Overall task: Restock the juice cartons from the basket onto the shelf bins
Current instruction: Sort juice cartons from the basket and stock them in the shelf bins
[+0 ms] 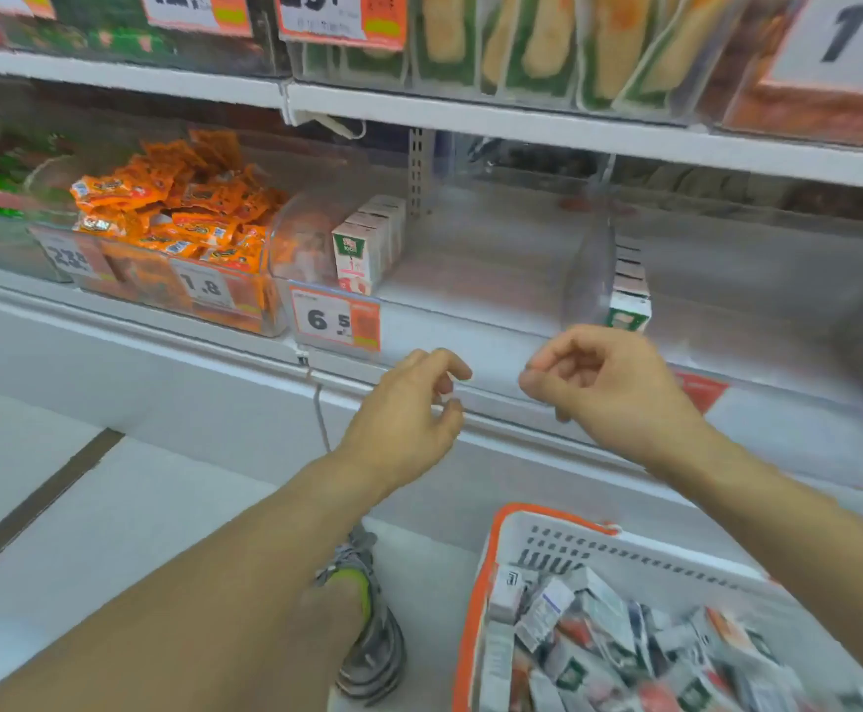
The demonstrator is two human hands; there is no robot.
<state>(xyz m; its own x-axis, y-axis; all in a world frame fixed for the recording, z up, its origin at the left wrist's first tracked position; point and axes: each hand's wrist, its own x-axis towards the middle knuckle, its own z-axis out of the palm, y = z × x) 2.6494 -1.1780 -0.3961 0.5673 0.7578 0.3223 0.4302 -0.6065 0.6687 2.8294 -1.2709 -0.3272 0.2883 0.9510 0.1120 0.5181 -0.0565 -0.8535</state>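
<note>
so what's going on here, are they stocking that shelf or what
A person is restocking juice cartons from a basket on the floor onto a shop shelf. Right now both hands are empty: the left hand and right hand hover, fingers loosely curled, in front of the clear shelf bin. That bin holds only a short row of cartons at its left side, and the basket is full of cartons.

White basket (634, 555) rimmed orange; orange snack packets (177, 213); white-and-green cartons (362, 249).

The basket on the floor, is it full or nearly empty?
Well filled. The orange-rimmed basket holds a jumbled heap of small juice cartons lying at all angles; its bottom is hidden.
</note>
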